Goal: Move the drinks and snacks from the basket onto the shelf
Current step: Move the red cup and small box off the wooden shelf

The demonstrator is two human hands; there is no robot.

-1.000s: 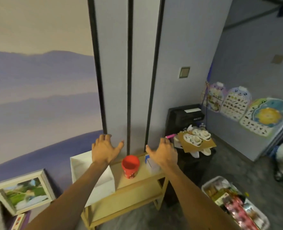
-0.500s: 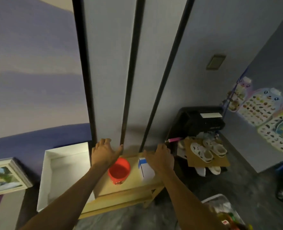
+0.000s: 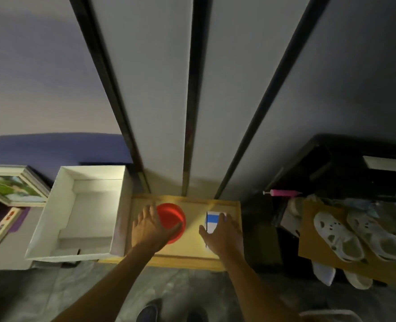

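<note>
The left hand point(image 3: 149, 228) was wrapped round the left side of a red cup point(image 3: 171, 214), its thumb laid across the cup's front and its fingers reaching along the far side; the right hand point(image 3: 222, 233) clasped a white and blue carton point(image 3: 212, 220), thumb on the carton's left face and fingers over its right; cup and carton both stood upright on the top of the wooden shelf point(image 3: 192, 238), near each other but apart, the cup to the left; the shelf stood against the wall; just beside it on the left sat an open white box point(image 3: 53, 212), with a framed picture point(image 3: 11, 184) beyond; to the right a pair of white sandals point(image 3: 338, 235) lay on a sheet of cardboard point(image 3: 313, 252).
</note>
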